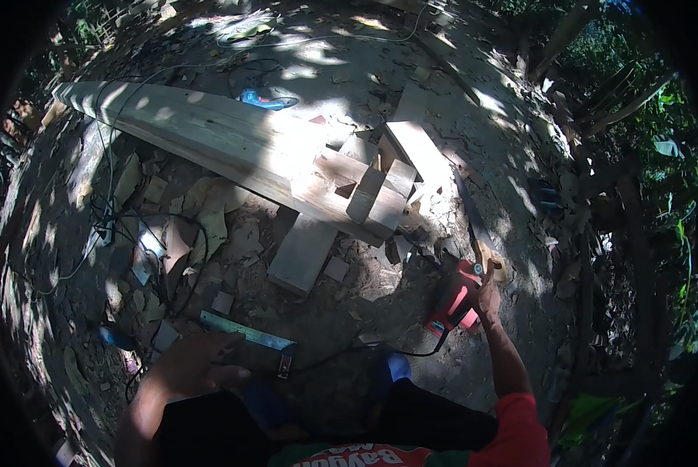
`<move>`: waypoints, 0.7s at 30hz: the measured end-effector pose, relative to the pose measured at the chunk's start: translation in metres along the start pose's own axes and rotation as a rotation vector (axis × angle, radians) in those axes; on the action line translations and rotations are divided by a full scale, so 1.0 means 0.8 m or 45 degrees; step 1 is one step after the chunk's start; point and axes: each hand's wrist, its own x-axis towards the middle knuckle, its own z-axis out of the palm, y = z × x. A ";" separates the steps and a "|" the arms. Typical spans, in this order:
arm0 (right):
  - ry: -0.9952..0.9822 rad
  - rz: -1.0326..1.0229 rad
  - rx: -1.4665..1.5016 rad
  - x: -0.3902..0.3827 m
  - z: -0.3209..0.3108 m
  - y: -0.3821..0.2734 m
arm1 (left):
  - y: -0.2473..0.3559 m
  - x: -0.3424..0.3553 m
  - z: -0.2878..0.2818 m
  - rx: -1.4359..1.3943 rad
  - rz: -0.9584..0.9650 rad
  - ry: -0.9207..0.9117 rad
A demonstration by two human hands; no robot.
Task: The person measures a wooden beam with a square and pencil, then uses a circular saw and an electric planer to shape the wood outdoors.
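Observation:
At the right, my right hand [486,297] is closed at the wooden handle of a handsaw [473,212], whose dark blade points away from me. Just left of that hand lies a red power tool [452,302] with a black cord; its far side is partly hidden. My left hand [197,362] is held low at the left, fingers stretched and apart, with nothing in it. Beside its fingertips lies a metal try square [248,332]. Ahead of both hands is a long, thick timber beam [209,128] with a notched end and smaller wood pieces [367,194] on it.
A short wood block [302,253] sits under the beam. Beyond it rests a blue power tool [263,100]. Cords and a power strip [104,227] lie at the left. Offcuts, shavings and dry leaves cover the ground. Plants [668,148] and poles line the right side.

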 end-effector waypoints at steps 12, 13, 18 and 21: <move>0.019 -0.043 0.373 0.001 -0.010 -0.002 | -0.033 0.008 0.004 -0.015 0.051 -0.017; 0.156 -0.156 0.344 -0.006 -0.006 0.005 | -0.031 0.012 0.005 0.016 0.092 -0.014; 0.159 -0.503 -0.007 -0.012 0.002 0.005 | -0.024 0.014 0.000 0.061 0.176 0.012; 0.082 -0.069 0.562 -0.012 -0.024 -0.017 | -0.023 0.017 -0.004 0.044 0.025 -0.080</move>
